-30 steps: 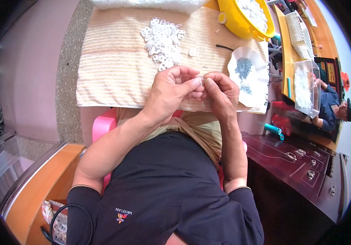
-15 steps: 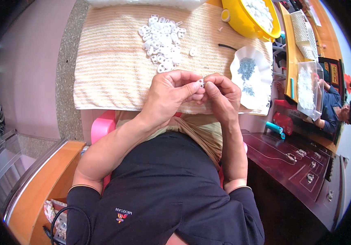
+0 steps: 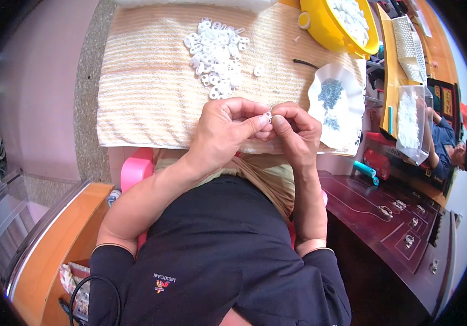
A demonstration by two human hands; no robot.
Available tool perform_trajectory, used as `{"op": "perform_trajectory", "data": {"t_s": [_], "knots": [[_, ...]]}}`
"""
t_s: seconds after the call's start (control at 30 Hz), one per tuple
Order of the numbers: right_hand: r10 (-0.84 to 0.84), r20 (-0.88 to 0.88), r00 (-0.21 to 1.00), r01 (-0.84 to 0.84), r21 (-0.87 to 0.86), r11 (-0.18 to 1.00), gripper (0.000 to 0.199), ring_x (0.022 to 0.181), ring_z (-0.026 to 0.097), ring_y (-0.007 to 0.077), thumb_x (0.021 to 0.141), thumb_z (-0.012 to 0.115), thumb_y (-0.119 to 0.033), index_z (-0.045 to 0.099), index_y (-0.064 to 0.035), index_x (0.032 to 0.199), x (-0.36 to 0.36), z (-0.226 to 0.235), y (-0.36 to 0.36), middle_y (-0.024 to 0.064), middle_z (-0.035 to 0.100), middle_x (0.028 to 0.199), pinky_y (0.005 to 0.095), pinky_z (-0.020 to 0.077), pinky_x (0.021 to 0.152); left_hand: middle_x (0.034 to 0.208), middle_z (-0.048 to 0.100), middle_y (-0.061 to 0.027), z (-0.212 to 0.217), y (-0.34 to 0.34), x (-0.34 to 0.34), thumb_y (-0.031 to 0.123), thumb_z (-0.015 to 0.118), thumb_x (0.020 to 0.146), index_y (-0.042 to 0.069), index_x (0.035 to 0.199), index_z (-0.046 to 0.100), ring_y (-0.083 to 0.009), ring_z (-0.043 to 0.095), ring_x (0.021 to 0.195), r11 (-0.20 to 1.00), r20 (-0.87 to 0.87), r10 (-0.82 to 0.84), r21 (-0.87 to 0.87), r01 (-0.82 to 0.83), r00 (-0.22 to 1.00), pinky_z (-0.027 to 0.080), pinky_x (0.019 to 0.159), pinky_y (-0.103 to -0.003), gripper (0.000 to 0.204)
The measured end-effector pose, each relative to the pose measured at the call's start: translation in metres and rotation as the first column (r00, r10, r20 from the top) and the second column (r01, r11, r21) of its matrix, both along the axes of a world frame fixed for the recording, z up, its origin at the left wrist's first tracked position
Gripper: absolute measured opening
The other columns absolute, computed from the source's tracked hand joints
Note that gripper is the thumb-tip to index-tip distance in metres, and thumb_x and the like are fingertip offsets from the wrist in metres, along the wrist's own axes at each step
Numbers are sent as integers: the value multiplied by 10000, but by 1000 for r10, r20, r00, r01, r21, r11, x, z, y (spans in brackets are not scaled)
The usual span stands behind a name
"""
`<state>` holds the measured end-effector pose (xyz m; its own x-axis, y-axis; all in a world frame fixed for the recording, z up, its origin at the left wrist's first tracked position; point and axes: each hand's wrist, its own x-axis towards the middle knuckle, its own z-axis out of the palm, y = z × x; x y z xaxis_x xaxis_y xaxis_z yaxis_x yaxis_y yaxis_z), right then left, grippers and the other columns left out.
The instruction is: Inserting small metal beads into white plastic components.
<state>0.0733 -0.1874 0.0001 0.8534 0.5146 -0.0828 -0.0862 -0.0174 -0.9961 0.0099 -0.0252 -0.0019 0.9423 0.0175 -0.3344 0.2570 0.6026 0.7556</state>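
Above the towel's near edge, my left hand (image 3: 225, 127) pinches a small white plastic piece with holes (image 3: 268, 116) between thumb and forefinger. My right hand (image 3: 298, 135) is closed against the piece's right side, thumb and forefinger drawn together; anything between those tips is too small to make out. Beyond my left hand lies a pile of similar white plastic pieces (image 3: 217, 57), and one loose white piece (image 3: 258, 70) rests to the pile's right. Small dark metal parts (image 3: 331, 93) fill the middle of a white scalloped dish (image 3: 354, 103) to the right of my right hand.
A striped towel (image 3: 141, 103) covers the table. At the far right stands a yellow basin (image 3: 317, 33) of white pieces, near a thin black rod (image 3: 305, 63). Further right are a clear bin (image 3: 424, 125), a white perforated basket (image 3: 409, 46) and another person (image 3: 444, 157).
Both hands stay together around the white plastic piece, with only a small shift of the right fingers. The view has tilted slightly; nothing on the towel has visibly been moved.
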Motion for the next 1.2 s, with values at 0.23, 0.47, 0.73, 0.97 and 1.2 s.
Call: {"op": "perform_trajectory", "data": {"t_s": [0.23,0.47,0.73,0.97,1.2], "knots": [[46,229,972,-30,-72,997,55,790,599,133,848,637,35,644,48,901,6,-7,-4,80,632,865,234,482,684,939,674,-115,-1,-2,-1,28,624,891,-63,1054,616,-141,663,831,999,-36,2,47,0,999,560,777,-263,187],[25,126,992,-16,-71,997,32,771,595,139,854,615,31,635,48,873,3,-2,-4,81,627,856,248,477,697,935,673,-125,1,-4,-2,10,613,894,-67,1062,610,-149,665,833,1000,-75,12,3,-12,997,564,778,-272,185],[42,41,998,-40,-55,998,70,801,568,152,874,627,-10,618,57,894,4,5,-3,99,623,869,250,454,716,943,671,-134,-2,-6,-3,-5,599,897,-70,1061,605,-156,666,842,1000,-80,5,-6,-5,997,568,785,-279,177],[41,92,995,-38,-29,999,48,792,598,130,864,603,43,643,48,890,6,-3,-6,89,633,874,239,486,707,937,673,-128,-2,-7,-3,15,597,904,-70,1060,606,-147,665,833,999,-51,25,-32,-26,998,566,785,-276,177],[56,159,986,-50,-42,998,49,797,599,132,856,624,30,653,42,893,6,-7,-6,89,644,872,238,483,710,923,674,-119,-2,-8,-5,20,601,902,-64,1048,608,-140,663,814,999,12,46,-8,-46,999,566,775,-269,168]]}}
